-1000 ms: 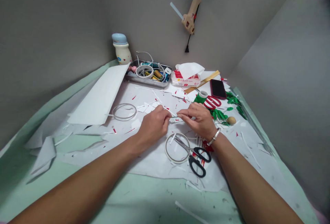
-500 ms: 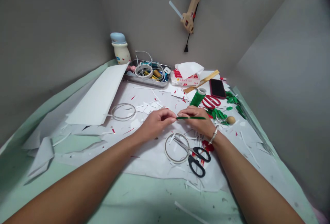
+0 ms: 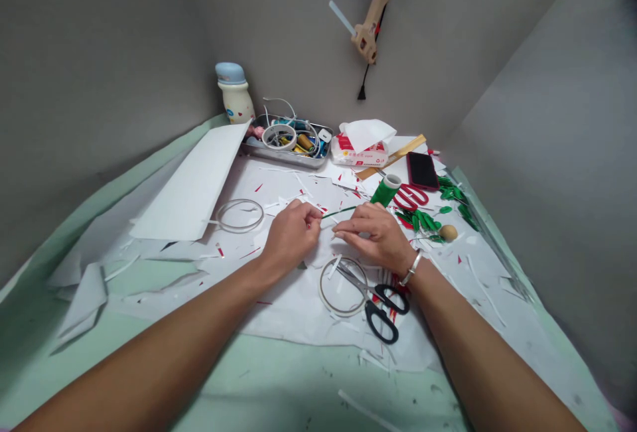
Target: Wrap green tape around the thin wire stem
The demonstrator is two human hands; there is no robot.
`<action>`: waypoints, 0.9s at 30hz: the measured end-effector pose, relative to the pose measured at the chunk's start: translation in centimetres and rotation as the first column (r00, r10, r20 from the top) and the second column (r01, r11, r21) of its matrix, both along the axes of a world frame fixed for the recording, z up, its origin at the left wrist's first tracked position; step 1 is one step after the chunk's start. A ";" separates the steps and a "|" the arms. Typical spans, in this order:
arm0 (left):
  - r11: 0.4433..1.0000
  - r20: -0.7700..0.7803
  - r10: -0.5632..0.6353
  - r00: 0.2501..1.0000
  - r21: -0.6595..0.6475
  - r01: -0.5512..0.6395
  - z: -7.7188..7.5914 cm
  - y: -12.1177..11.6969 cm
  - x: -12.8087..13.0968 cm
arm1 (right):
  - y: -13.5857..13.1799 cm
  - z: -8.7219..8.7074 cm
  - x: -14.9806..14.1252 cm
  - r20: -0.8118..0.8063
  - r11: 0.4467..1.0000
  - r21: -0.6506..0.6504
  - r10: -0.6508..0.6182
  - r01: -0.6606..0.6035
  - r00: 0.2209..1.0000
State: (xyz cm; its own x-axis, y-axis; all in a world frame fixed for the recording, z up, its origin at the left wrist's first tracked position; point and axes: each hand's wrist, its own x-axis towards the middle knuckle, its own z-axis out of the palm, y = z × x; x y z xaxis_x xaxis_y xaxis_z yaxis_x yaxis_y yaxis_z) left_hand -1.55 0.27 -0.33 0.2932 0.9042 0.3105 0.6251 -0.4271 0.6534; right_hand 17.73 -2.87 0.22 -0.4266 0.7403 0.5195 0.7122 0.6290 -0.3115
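My left hand (image 3: 292, 233) is closed in a pinch on one end of a thin green stem (image 3: 339, 211) that runs up and to the right toward a green tape roll (image 3: 385, 191). My right hand (image 3: 372, 234) lies close beside it with the fingers curled and pressed together near the stem's lower end; what it grips is hidden. A bangle sits on the right wrist. Both hands rest over white paper (image 3: 298, 299) littered with scraps. Just below them lie a clear tape ring (image 3: 342, 286) and black-handled scissors (image 3: 378, 306).
A metal tray (image 3: 288, 146) of odds and ends, a tissue pack (image 3: 361, 148), a phone (image 3: 421, 170), red scissors (image 3: 411, 196) and green leaves (image 3: 423, 219) lie beyond. Another tape ring (image 3: 240, 215) and a white sheet (image 3: 194, 183) are at left. A glue gun (image 3: 367, 30) hangs on the wall.
The green stem lay level between both hands half a second ago; now it tilts up to the right from my left pinch, and both hands have shifted slightly up and left.
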 end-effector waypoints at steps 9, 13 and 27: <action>0.902 0.033 -0.425 0.905 -0.075 0.426 0.4 -1.0 0.3 | 0.8 -0.4 1.1 -0.343 0.985 -0.172 -0.084 0.025 0.936; 0.884 0.316 -0.319 0.894 -0.241 0.401 0.7 -0.6 0.3 | 1.1 -1.0 1.5 -0.325 0.965 -0.252 -0.160 0.078 0.932; 1.000 0.031 -0.020 0.999 -0.019 0.021 -0.4 0.2 -0.1 | 0.0 -0.3 -0.2 0.031 0.999 0.043 -0.001 0.000 1.000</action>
State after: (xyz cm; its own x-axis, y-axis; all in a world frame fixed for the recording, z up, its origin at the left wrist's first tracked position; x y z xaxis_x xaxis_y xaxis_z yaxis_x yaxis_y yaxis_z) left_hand -1.61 0.51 -0.76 0.3026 0.9041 0.3018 0.5959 -0.4266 0.6804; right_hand 17.57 -2.83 -0.13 -0.4424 0.7178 0.5377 0.7215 0.6409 -0.2620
